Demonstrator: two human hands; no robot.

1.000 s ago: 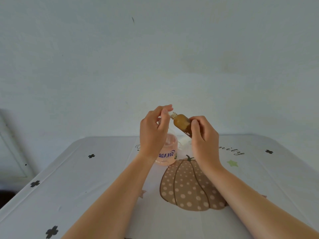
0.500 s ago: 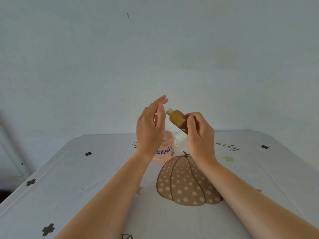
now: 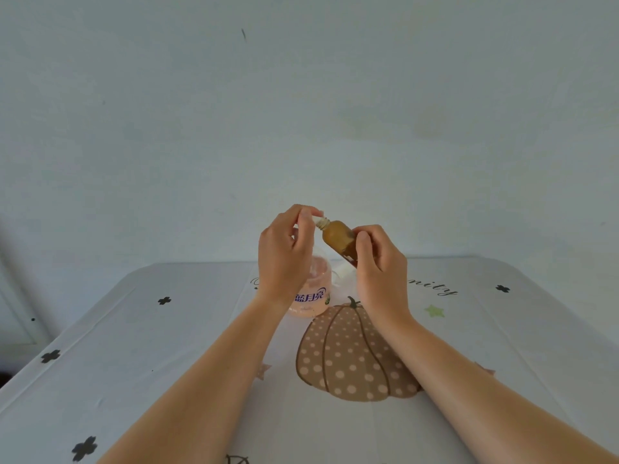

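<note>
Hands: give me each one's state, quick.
Left hand: fingertips pinch the brown bottle at its mouth.
Right hand: grips the brown bottle's base, tilted.

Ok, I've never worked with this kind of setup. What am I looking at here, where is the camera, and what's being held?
There is no machine: these are a person's two bare hands, seen from one wide-angle camera worn on the head, looking forward and down. The surface is a white tablecloth printed with black clovers and a brown dotted pumpkin. On it, partly behind the left hand, stands a pink translucent plastic bottle with blue lettering. The right hand holds a small amber-brown bottle in the air, tilted with its pale threaded neck toward the left hand. The left fingertips are at that neck; whether they pinch anything is unclear.
</note>
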